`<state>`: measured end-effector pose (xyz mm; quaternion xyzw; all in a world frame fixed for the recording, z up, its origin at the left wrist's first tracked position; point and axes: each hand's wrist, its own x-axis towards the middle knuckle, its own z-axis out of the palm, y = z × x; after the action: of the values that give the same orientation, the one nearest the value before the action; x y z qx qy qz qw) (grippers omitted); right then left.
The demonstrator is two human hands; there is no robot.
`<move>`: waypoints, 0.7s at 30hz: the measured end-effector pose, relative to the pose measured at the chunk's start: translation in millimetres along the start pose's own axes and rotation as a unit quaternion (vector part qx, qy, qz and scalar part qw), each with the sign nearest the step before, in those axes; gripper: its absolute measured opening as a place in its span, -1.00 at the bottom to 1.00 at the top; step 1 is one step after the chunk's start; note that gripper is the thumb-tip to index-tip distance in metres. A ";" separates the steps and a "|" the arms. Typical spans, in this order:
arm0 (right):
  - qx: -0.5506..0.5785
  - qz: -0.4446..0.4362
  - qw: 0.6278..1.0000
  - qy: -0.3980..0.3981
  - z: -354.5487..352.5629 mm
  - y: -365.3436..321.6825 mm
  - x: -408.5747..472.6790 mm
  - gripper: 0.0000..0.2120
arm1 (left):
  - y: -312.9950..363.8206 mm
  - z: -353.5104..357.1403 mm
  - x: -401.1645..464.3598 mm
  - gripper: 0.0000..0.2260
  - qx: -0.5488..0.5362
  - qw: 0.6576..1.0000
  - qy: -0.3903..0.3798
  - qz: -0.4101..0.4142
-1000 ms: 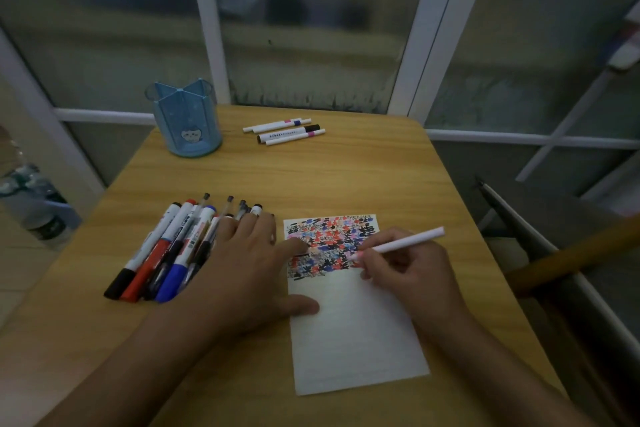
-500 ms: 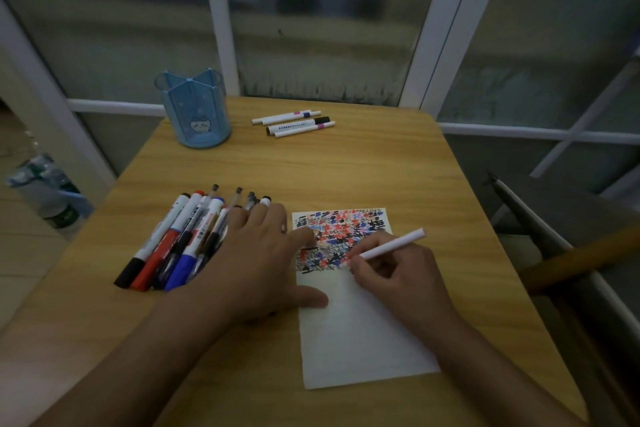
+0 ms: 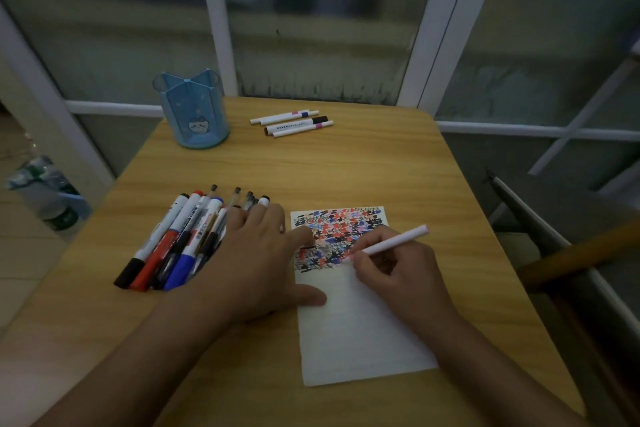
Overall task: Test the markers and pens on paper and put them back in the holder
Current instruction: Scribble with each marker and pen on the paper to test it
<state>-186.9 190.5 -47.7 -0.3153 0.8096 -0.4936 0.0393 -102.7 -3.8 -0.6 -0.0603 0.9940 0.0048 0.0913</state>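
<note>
Gripping white pen (image 3: 391, 243) on paper (image 3: 360, 329), right hand (image 3: 398, 274); left hand (image 3: 256, 260) flat beside

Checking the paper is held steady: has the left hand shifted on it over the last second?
No. The left hand still lies flat, thumb on the paper edge, fingers by the scribbles, as before.

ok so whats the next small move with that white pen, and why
Probably a short stroke to the right along the lower edge of the scribbles. The right hand grips the white pen with its tip on the paper, the left hand lies flat pinning the sheet, and blank space lies just below. The blue holder looks empty, so returning the pen comes afterwards.
</note>
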 end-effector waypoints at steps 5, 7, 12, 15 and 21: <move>-0.013 0.001 1.000 -0.012 0.6 -0.3 0.7 -0.88 | -0.6 2.1 0.7 -0.23 0.001 1.000 0.000 -0.001; -0.012 0.007 1.000 -0.004 0.0 0.1 0.7 -0.88 | -0.6 2.5 0.9 -0.23 0.005 1.000 0.003 0.000; -0.010 0.005 1.000 -0.003 0.5 -1.5 0.9 -0.86 | -0.4 2.1 0.0 -0.23 0.003 1.000 0.003 0.002; 0.004 0.003 1.000 -0.020 0.0 -1.9 0.6 -0.87 | -0.2 1.9 0.0 -0.24 0.004 1.000 0.003 0.003; -0.019 0.003 1.000 -0.004 0.3 0.2 1.2 -0.84 | 0.9 0.9 -0.1 -0.23 0.004 1.000 -0.005 0.001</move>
<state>-187.8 189.7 -47.7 -0.3158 0.8196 -0.4766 0.0379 -102.5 -2.8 -1.5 -0.0592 0.9936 0.0011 0.0963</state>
